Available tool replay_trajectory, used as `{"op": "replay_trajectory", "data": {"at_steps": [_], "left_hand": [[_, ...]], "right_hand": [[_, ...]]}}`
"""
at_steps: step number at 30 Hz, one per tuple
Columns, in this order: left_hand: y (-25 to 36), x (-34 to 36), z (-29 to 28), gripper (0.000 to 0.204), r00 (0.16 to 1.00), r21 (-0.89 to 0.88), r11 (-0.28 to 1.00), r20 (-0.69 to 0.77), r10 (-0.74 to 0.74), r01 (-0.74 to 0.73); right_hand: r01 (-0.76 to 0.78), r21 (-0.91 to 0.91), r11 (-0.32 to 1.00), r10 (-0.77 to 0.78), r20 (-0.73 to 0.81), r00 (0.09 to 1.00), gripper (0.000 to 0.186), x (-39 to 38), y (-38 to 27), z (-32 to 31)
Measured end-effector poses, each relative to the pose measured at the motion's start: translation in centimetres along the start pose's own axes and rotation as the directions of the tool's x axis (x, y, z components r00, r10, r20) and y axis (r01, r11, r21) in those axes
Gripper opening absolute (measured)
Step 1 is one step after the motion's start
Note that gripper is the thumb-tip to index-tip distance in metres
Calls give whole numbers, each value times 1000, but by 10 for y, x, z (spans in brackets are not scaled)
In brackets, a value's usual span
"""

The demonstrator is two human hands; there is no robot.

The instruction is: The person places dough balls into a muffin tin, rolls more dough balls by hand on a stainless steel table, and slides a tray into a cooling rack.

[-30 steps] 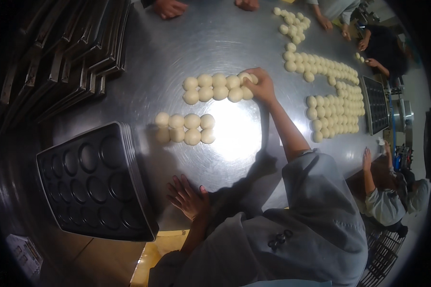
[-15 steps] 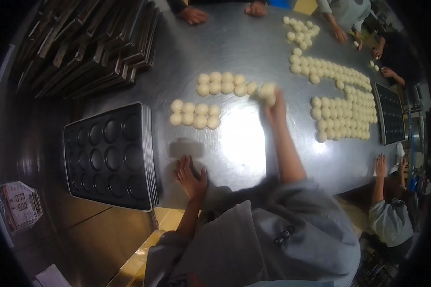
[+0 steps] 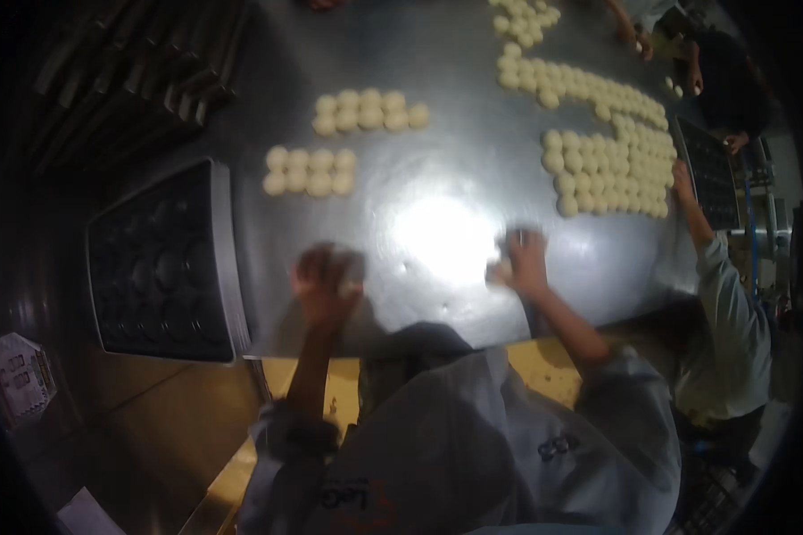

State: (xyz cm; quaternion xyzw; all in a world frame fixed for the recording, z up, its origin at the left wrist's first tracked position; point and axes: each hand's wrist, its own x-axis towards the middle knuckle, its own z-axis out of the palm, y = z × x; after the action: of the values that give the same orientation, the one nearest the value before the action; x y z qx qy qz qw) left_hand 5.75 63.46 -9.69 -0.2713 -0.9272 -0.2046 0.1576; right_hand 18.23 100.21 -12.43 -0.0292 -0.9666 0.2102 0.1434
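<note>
The pale dough balls nearest the hands lay in two separate groups on the metal table, left of its bright glare. The nearer group had two rows of four, touching one another; the other group, just beyond and slightly to the right, also ran in two rows, its front row reaching further right.

On the person's side of these groups, the left hand was over the table, palm down, its fingers bent and slightly apart. The right hand was to the right of the glare, its fingers curled downward. Small pale patches showed at the edges of both hands, but blur made it impossible to tell whether the fingers were pinching dough.

To the left, a stack of dark baking trays with round hollows stood at the table's edge, and metal pans were piled behind it. Well to the right lay a large block of dough balls, with a co-worker's hand near its far side and another dark tray beyond.
</note>
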Motion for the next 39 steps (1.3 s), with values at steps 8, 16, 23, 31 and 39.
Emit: {"op": "replay_trajectory", "data": {"at_steps": [8, 16, 23, 31, 39], "left_hand": [[-3, -75, 43, 17, 885, -26, 957, 375, 277, -289], [56, -26, 58, 11, 986, -555, 825, 49, 158, -105], [41, 30, 50, 4, 999, -418, 908, 32, -28, 39], [-3, 39, 38, 13, 987, -336, 940, 160, -15, 69], [-27, -12, 54, 22, 972, -402, 915, 196, 132, -44]], "right_hand": [[138, 566, 812, -281, 174, 944, 26, -49, -37, 20], [-9, 458, 889, -59, 134, 989, 16, 12, -86, 47], [-37, 201, 979, 75, -188, 979, 22, 83, -59, 37], [61, -31, 998, -61, -28, 998, 22, 38, 0, 27], [-39, 570, 821, -39, 124, 992, 6, 4, -21, 5]]}}
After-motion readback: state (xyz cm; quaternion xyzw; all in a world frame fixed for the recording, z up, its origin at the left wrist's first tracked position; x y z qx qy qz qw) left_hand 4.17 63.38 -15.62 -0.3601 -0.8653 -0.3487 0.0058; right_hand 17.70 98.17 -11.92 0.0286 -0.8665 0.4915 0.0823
